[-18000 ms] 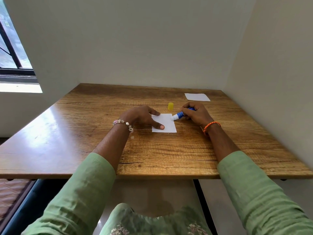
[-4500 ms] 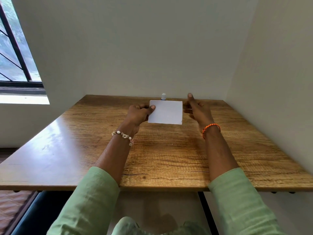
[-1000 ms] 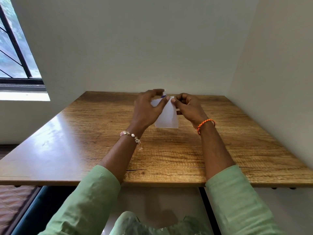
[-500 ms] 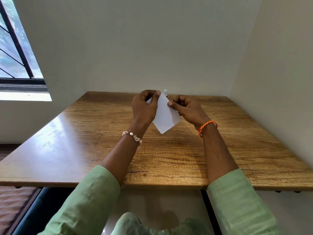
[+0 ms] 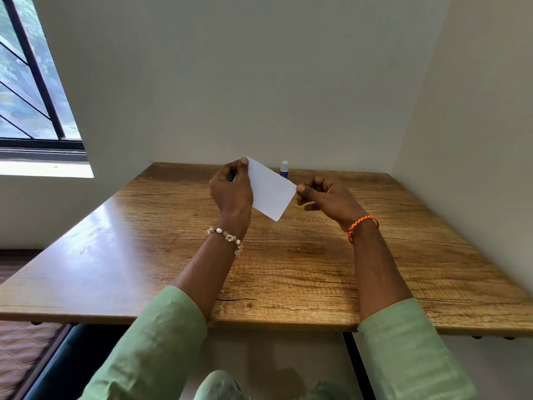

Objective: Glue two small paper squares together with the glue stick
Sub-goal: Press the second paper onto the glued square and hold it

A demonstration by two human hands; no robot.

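A white paper square (image 5: 269, 192) is held in the air above the wooden table (image 5: 288, 264), tilted with one corner pointing down. My left hand (image 5: 232, 192) pinches its upper left corner between thumb and fingers. My right hand (image 5: 326, 197) pinches its right corner. Whether it is one sheet or two stuck together I cannot tell. The glue stick (image 5: 284, 169), blue with a white tip, stands upright at the table's far edge behind the paper. Its yellow cap (image 5: 302, 205) lies on the table, mostly hidden under my right hand.
White walls close the table in at the back and on the right. A window (image 5: 28, 90) is at the left. The table's near edge runs just in front of my green sleeves.
The paper has turned in my hands: half a second ago it hung more upright with both hands close at its top; now my hands are wider apart on opposite corners.
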